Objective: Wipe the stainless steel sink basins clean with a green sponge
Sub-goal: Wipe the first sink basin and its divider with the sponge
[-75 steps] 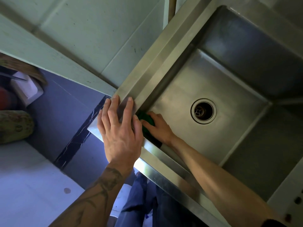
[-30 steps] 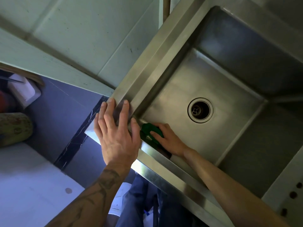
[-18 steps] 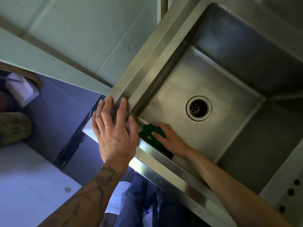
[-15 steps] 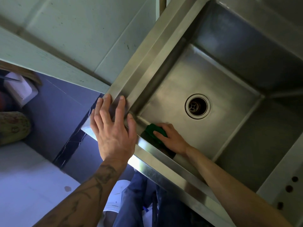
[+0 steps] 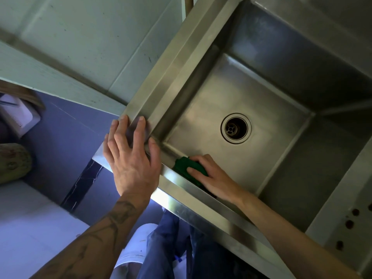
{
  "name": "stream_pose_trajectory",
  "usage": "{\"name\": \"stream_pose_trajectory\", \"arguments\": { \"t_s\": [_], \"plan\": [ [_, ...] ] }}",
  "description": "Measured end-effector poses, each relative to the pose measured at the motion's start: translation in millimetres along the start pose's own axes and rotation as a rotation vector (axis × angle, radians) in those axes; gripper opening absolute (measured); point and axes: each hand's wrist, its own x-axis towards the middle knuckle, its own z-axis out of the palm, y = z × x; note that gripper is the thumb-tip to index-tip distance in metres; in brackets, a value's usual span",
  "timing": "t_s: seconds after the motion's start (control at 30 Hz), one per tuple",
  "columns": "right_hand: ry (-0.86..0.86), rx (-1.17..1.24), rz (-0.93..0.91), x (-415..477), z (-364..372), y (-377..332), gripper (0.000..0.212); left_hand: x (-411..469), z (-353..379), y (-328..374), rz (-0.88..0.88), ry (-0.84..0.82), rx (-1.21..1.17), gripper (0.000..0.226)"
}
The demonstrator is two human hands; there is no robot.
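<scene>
Through the head camera I am seeing the left grip (image 5: 132,158) lying flat, fingers straight and spread, pressing on the corner of the sink rim (image 5: 171,67), well left of the drain (image 5: 236,128). The right grip (image 5: 213,178) is curling thumb and fingers over the green sponge (image 5: 182,164). It is holding the sponge down where the basin floor (image 5: 201,109) meets the near wall, below and left of the drain, apart from it.
</scene>
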Motion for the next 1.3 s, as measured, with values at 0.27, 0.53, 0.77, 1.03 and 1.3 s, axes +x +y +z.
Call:
{"name": "stream_pose_trajectory", "arguments": {
  "t_s": [0.27, 0.53, 0.77, 1.03, 1.3],
  "plan": [
    [0.003, -0.108, 0.096, 11, -5, 33, 0.037, -3, -2, 2, 0.023, 0.015, 0.038, 0.046],
    [0.034, -0.006, -0.012, -26, -8, 7, 0.029, -27, -2, 23, 0.057, -0.072, 0.019, 0.05],
    [0.037, -0.076, 0.128, -28, -12, 35, 0.031, -76, 5, 62, 0.079, -0.149, -0.001, 0.047],
    [0.003, -0.088, 0.078, -33, -18, 58, 0.037, -83, 12, 63, 0.092, -0.132, 0.046, 0.044],
    [0.042, 0.034, 0.085, -70, -19, 37, 0.027, -82, 11, 64, 0.089, -0.156, 0.053, 0.045]
  ]
}}
